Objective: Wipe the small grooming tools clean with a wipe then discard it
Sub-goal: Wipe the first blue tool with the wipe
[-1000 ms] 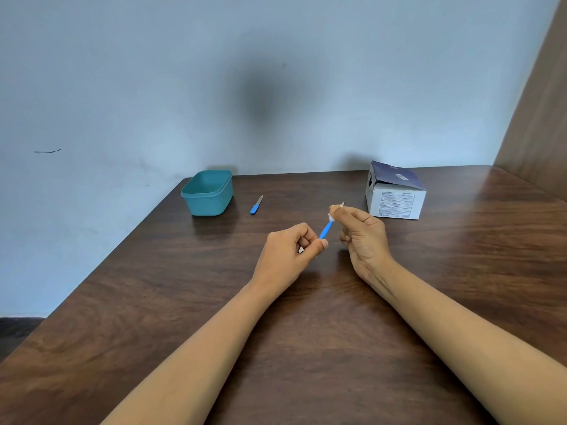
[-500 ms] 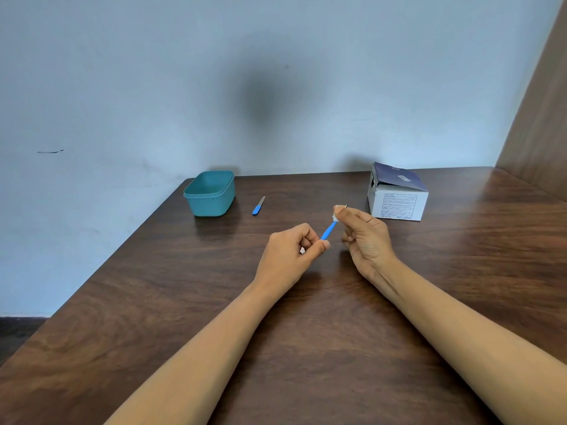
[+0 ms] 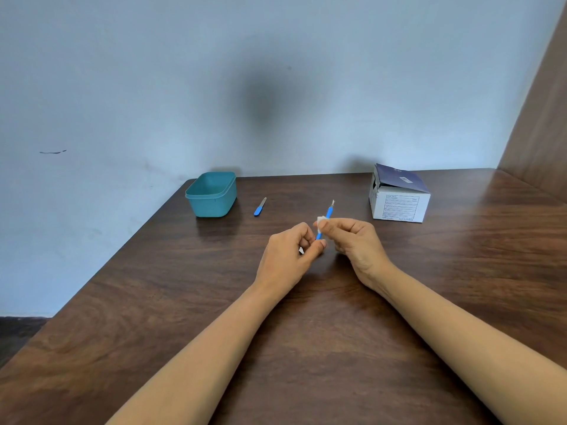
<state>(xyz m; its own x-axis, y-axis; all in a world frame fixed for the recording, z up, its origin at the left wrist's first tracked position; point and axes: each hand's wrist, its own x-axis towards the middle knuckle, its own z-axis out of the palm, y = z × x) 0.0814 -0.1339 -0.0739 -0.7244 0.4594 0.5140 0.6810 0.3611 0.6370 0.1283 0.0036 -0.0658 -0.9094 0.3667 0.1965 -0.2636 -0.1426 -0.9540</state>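
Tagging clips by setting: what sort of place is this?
Likely a plain indoor desk in a room corner: dark wooden table against a pale-blue wall, with a teal tub and a small carton on it.

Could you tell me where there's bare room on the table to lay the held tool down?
Bare table lies between the loose blue tool and the white box, and widely left of the left hand and right of the right hand. Tight only between the teal tub and that tool.
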